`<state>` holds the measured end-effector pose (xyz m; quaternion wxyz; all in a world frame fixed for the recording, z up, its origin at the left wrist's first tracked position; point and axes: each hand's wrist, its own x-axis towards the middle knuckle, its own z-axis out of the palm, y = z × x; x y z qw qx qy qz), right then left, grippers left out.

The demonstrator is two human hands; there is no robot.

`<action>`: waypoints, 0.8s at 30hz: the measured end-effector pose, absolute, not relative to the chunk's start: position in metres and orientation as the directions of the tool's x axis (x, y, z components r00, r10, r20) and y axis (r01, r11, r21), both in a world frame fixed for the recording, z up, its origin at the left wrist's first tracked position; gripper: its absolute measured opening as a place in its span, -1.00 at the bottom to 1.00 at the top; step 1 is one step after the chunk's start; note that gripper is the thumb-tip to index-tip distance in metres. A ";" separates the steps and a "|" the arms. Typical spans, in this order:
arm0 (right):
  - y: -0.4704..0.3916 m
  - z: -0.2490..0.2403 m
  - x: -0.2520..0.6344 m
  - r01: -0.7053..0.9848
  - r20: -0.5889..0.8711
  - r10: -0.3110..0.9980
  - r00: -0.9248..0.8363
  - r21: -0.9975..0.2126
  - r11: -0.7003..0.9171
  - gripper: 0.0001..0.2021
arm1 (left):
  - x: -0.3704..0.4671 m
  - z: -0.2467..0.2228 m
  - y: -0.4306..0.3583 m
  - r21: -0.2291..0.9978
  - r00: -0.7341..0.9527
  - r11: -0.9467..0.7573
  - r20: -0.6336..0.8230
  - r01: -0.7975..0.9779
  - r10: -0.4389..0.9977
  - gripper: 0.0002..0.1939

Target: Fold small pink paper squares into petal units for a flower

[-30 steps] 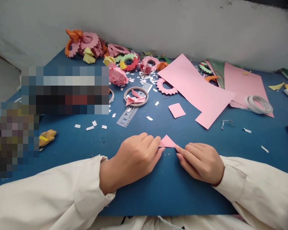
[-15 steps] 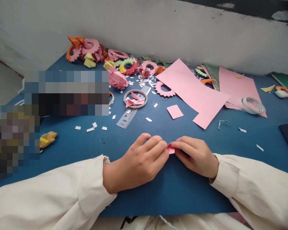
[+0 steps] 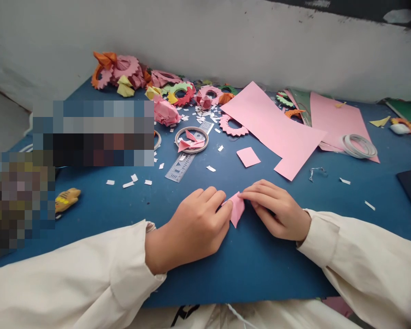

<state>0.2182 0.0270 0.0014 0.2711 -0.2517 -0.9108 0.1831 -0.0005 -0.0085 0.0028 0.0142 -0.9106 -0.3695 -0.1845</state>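
Near the front of the blue worktop [image 3: 208, 278], one folded pink paper [image 3: 237, 211] sits between the two hands, showing more of itself than half a second earlier, when it was mostly covered by fingers. Its lower corner now points toward the wearer. The left hand [image 3: 192, 228] grips its left side between thumb and fingers; the right hand [image 3: 279, 210] has drawn slightly left and touches its upper right corner with the fingertips, though whether it pinches the corner I cannot tell. Beyond them, everything lies as before: one pink square [image 3: 248, 156], one large notched pink sheet [image 3: 270, 123] and one more pink sheet [image 3: 339, 116] at right, partly under white tape rolls [image 3: 359, 146], at least two. One clear ruler [image 3: 180, 168] runs beneath one tape ring [image 3: 176, 145], inside which lie three small pink folded pieces [image 3: 191, 135]. One yellow toy [image 3: 67, 199] rests at left; white scraps [image 3: 210, 168] are too many to count.
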 end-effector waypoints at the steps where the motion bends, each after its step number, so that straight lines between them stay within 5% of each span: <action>1: 0.025 0.003 0.218 0.385 0.379 0.589 -0.714 -0.489 0.782 -0.71 | 0.000 0.003 -0.009 0.118 0.660 -0.729 0.347 0.674 0.666 -0.81; 8: 0.007 0.004 0.212 0.615 0.365 0.743 -0.562 -0.416 0.670 -0.78 | 0.000 0.003 -0.009 0.062 0.730 -0.788 0.338 0.613 0.594 -0.78; 18: 0.008 0.004 0.212 0.624 0.327 0.713 -0.620 -0.345 0.701 -0.84 | -0.001 -0.001 -0.011 0.027 0.825 -0.871 0.306 0.491 0.475 -0.72; 24: 0.007 0.000 0.212 0.690 0.338 0.690 -0.640 -0.143 0.710 -0.76 | 0.000 -0.001 -0.010 0.075 0.810 -0.849 0.267 0.522 0.522 -0.70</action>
